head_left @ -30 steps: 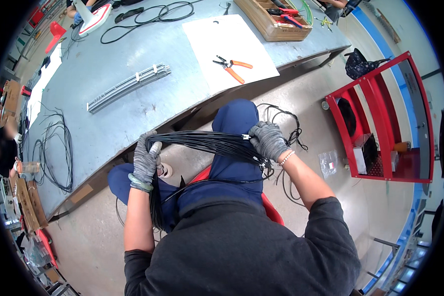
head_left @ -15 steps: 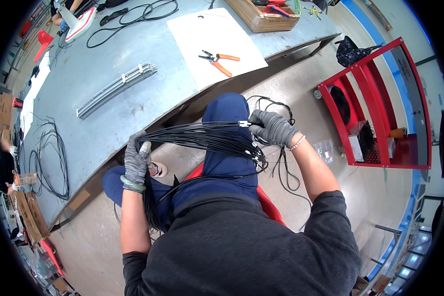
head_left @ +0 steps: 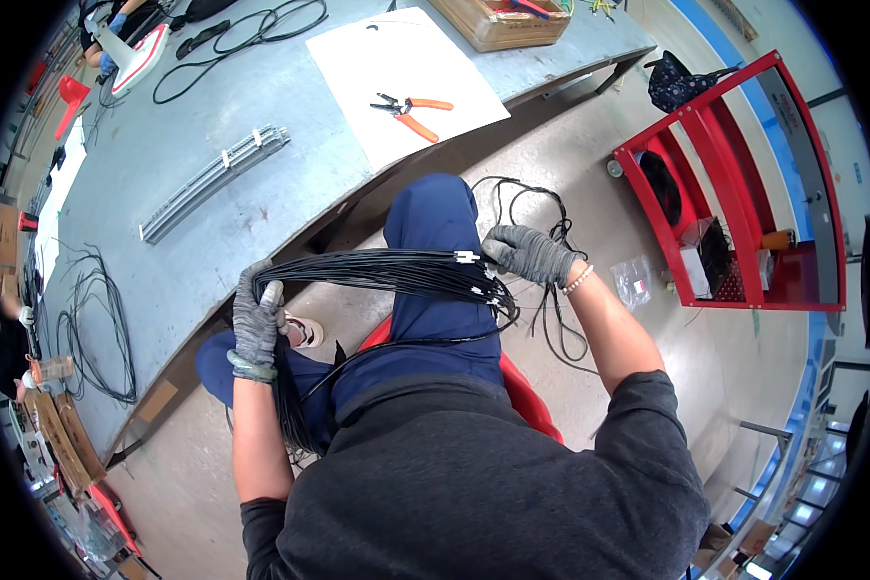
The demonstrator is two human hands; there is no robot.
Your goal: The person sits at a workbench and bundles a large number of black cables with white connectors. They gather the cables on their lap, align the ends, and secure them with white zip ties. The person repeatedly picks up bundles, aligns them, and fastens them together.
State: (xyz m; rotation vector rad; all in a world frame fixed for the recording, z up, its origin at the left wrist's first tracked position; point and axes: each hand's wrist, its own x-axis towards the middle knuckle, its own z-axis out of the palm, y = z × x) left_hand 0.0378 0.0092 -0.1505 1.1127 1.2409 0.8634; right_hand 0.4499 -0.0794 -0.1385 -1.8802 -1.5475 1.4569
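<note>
A thick bundle of thin black cables (head_left: 377,272) stretches across my lap in front of me. In its left end my gloved left hand (head_left: 258,319) is closed, with the thumb on the near side, and the cables hang down below it. White tags (head_left: 467,257) sit on the cables toward the right end. Just beyond the uppermost tag, my gloved right hand (head_left: 532,255) has its fingers curled together at a cable end; the fingertips are partly hidden. Several loose ends loop beneath that hand.
On the grey table (head_left: 213,222) lie orange-handled wire strippers (head_left: 413,113) on a white sheet (head_left: 348,72), grey slotted strips (head_left: 213,182) and coiled cable (head_left: 97,329). A wooden box (head_left: 503,29) stands at the back. To the right is a red cart (head_left: 744,193); black cable (head_left: 551,222) trails on the floor.
The view has shifted slightly. My right hand and the tagged cable ends have come a little nearer my body; the left hand still grips the bundle.
</note>
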